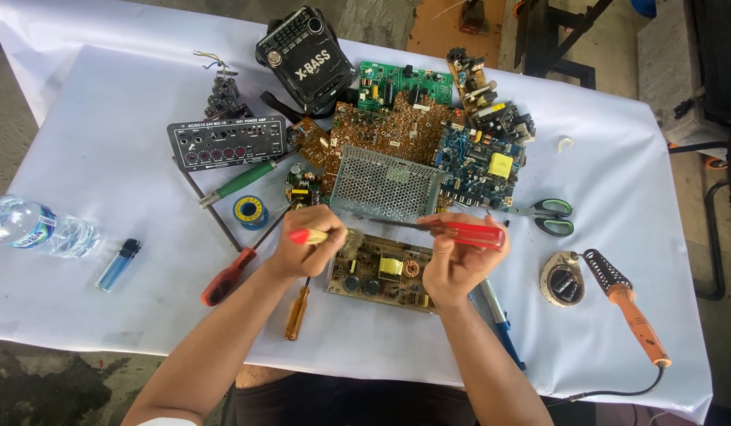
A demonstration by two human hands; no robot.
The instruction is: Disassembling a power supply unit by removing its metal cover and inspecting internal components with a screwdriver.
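Observation:
My left hand (302, 251) grips a small brush (322, 235) with a red and yellow handle, its bristles over the left end of a brown circuit board (379, 272). My right hand (456, 264) holds a red-handled screwdriver (468, 234) level, with its shaft pointing left above the same board. The board lies flat on the white tablecloth (105, 158), between both hands.
Behind the hands sit a metal mesh case (385, 183), a pile of circuit boards (476, 158), a black radio (306, 55) and an amplifier panel (227, 143). Loose screwdrivers (227, 276), a bottle (38, 229) and a lighter (118, 264) lie left; scissors (551, 217) and a soldering iron (630, 312) right.

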